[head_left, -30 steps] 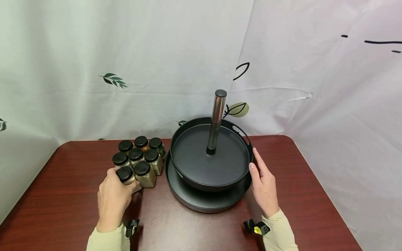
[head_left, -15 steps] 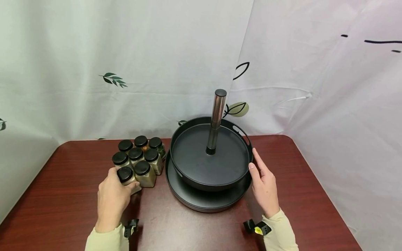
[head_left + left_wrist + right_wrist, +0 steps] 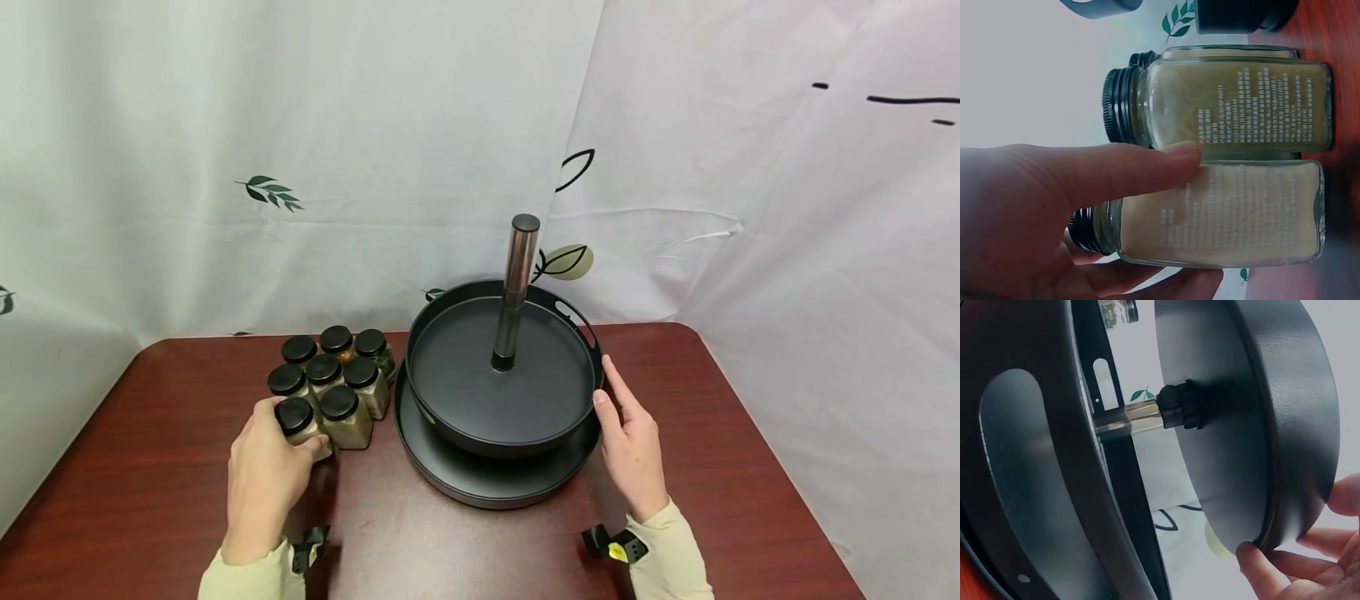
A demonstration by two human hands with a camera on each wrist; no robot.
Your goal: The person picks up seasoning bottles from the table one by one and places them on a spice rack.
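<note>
My left hand (image 3: 264, 482) grips a square glass jar (image 3: 1229, 219) of beige powder, black-lidded, at the front left of a cluster of similar jars. Beside it stands a jar with greenish-tan powder (image 3: 1260, 103). My right hand (image 3: 633, 446) touches the outer wall of the round black upper tray (image 3: 457, 392), its fingers mostly extended. In the right wrist view, fingertips (image 3: 1257, 559) meet that tray's lower edge. A metal post (image 3: 517, 279) rises through the upper tray. Underneath sits a wider black lower tray (image 3: 487, 493) with oval handle cutouts. Part of the gripped jar is hidden by the hand.
Several more black-lidded jars (image 3: 325, 367) stand close together left of the trays. The reddish-brown table (image 3: 435, 558) ends at a pale curtain (image 3: 390, 150) with leaf prints. Bands with small black devices (image 3: 617, 546) circle both wrists.
My left hand and the jar it grips have shifted slightly left, a little away from the neighbouring jar. The right hand and both trays look unchanged.
</note>
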